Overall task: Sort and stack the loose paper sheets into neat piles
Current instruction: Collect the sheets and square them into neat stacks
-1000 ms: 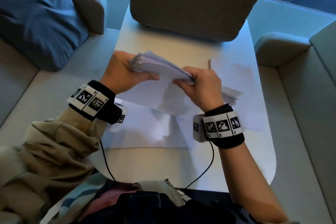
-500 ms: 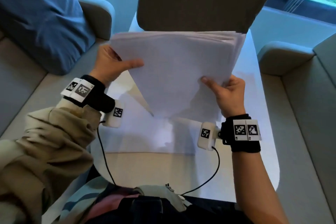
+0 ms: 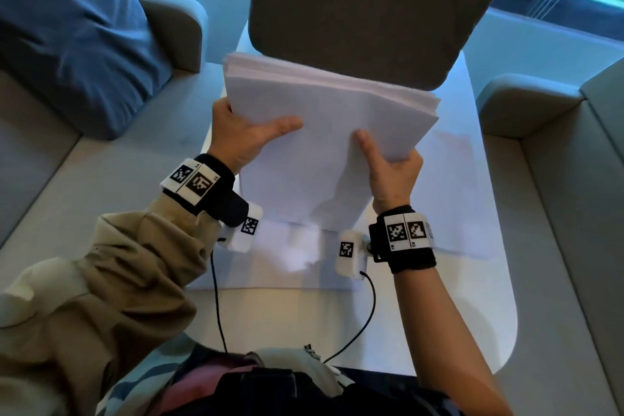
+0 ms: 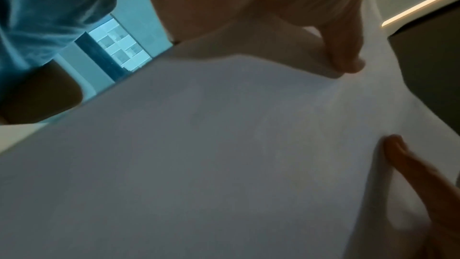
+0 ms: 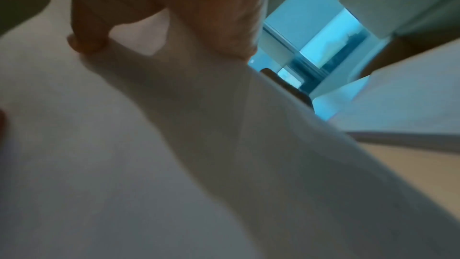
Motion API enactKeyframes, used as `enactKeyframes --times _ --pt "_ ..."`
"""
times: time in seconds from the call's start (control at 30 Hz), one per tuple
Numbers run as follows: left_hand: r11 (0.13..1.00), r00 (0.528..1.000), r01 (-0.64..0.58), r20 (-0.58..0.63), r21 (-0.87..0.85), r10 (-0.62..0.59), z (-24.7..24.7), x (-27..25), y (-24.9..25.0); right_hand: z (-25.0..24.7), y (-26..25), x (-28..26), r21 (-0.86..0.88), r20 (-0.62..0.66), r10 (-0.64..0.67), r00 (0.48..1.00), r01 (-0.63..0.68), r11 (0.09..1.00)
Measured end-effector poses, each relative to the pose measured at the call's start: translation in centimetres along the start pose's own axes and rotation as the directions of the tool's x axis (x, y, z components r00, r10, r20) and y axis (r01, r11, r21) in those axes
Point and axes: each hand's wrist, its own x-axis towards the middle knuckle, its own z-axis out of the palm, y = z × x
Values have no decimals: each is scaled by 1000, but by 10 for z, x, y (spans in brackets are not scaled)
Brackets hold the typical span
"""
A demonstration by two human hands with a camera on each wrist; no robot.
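Observation:
A thick stack of white paper sheets [image 3: 334, 105] is held up above the white table [image 3: 472, 297], its face turned toward me. My left hand [image 3: 243, 135] grips the stack's left edge, thumb across the front. My right hand [image 3: 391, 169] grips its lower right corner, thumb pointing up on the front sheet. The fingers behind the stack are hidden. In the left wrist view the stack [image 4: 199, 155] fills the frame with my left thumb [image 4: 343, 50] pressed on it. The right wrist view shows the stack [image 5: 124, 164] under my right thumb [image 5: 87, 36]. More loose sheets [image 3: 297, 260] lie flat on the table below.
A grey chair back [image 3: 371, 7] stands at the table's far end, just behind the stack. Grey sofa seats [image 3: 101, 179] flank the table on both sides, with a blue cushion [image 3: 67, 27] at the left. Wrist camera cables [image 3: 217, 307] hang over the table's near edge.
The stack was low and edge-on between both hands a second ago; it has been lifted and turned to face me, then tilted down to the right, with the right hand shifted to its lower right corner.

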Motion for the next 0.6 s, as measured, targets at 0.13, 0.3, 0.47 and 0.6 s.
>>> enactKeyframes --times 0.13,0.3,0.47,0.6 --pt "996 991 -88 -100 -11 87 -1 3 19 6 -16 -3 -66 -55 -221 974 217 974" --pt "875 889 -446 -19 192 457 -2 -1 14 6 -15 5 -319 104 -666 738 659 681" --pt "761 792 -607 96 229 603 -13 4 4 -2 -19 13 -405 124 -798 590 764 502" --pt "803 822 -569 145 176 550 -15 8 9 -2 -24 18 -480 65 -810 583 730 487"
